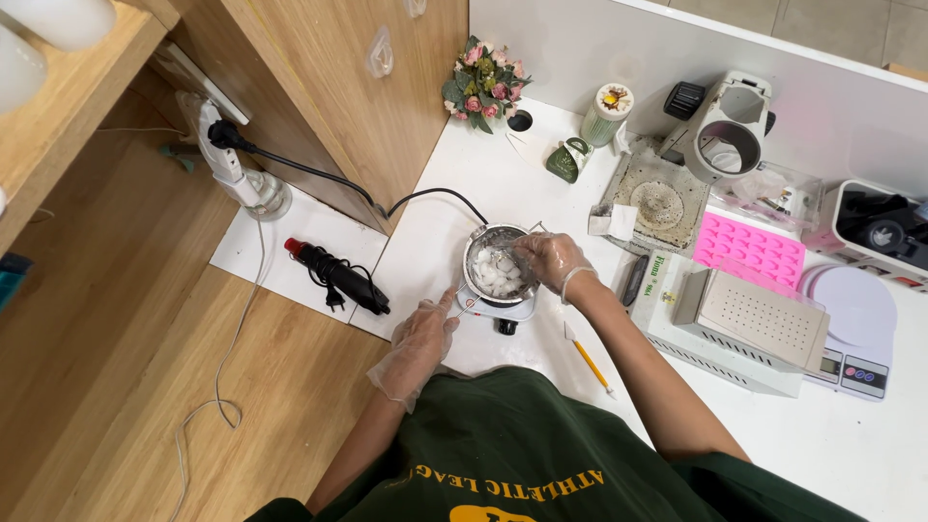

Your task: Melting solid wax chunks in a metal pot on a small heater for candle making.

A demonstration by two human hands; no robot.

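Upper middle of the frame: a small bouquet of pink flowers point(483, 82) against the wooden cabinet point(338, 97), a striped candle jar point(606, 114) just to its right. Right of centre: a pink silicone mould point(749, 251), a white perforated box point(749, 324), a round white scale point(855, 314). Left side, on the white board point(280, 256): a black heat gun point(338, 275) with red tip, plus a yellow pencil point(592, 367) lower centre.
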